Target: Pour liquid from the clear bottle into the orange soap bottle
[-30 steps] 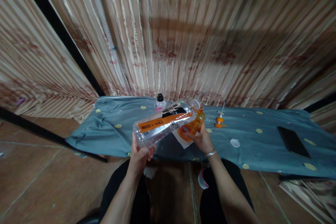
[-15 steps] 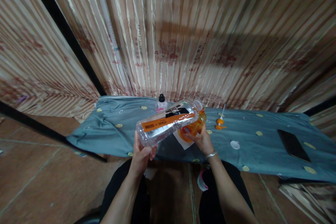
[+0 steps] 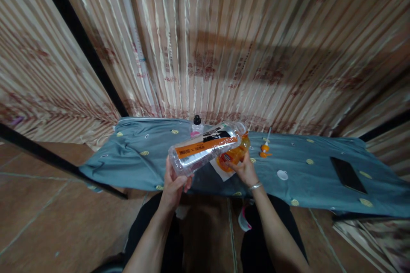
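Observation:
My left hand [image 3: 174, 185] is closed around the base of a clear plastic bottle [image 3: 205, 148] with an orange, white and black label. That bottle lies tilted, its neck up to the right, over the mouth area of an orange bottle [image 3: 236, 153]. My right hand [image 3: 246, 171] grips the orange bottle from the right side. Whether the two mouths touch, I cannot tell. Under the orange bottle a whitish sheet [image 3: 223, 175] lies on the cloth. An orange pump top [image 3: 265, 149] with a clear tube lies to the right, and a white cap [image 3: 282, 175] is nearer me.
A teal patterned cloth [image 3: 134, 170] covers the low table. Behind the clear bottle stands a small bottle with a black cap [image 3: 197, 120]. A dark flat phone-like object [image 3: 348, 175] lies at the right. Black poles and a striped curtain [image 3: 205, 51] enclose the back.
The view has shifted slightly, so the things on the right of the table appear a little further left. Both hands keep their grips, and the clear bottle stays tilted over the orange one.

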A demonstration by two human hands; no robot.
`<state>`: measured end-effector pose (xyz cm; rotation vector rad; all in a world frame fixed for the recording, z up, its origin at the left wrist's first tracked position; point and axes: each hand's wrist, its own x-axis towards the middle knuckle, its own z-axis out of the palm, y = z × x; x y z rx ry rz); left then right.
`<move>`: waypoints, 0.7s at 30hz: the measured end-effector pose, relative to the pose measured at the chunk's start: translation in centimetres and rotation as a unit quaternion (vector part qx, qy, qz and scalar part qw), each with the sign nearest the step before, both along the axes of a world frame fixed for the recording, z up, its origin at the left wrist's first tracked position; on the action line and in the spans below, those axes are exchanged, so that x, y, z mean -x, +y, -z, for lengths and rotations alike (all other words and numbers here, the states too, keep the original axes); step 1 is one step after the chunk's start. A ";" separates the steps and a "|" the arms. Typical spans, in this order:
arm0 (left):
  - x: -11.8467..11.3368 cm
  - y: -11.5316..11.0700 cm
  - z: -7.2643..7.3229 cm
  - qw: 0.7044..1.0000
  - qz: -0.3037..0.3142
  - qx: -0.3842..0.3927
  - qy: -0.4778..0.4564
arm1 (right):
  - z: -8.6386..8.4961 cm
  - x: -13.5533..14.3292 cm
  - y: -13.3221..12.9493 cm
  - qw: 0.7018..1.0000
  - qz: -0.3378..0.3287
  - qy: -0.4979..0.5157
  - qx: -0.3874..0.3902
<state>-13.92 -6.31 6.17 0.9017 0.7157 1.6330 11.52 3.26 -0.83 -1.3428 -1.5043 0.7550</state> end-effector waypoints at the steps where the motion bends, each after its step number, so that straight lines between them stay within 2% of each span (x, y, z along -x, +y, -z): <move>1: 0.0 0.0 0.0 1.000 -0.001 0.001 -0.002 | 0.0 0.0 0.0 1.000 0.003 0.000 0.005; 13: 0.3 0.1 0.3 1.000 0.000 0.000 -0.002 | -1.3 0.6 -0.5 0.998 0.034 -0.049 0.020; 21: 0.2 0.4 0.5 1.000 -0.001 0.012 -0.010 | -1.8 0.8 -0.7 0.988 0.084 -0.123 0.038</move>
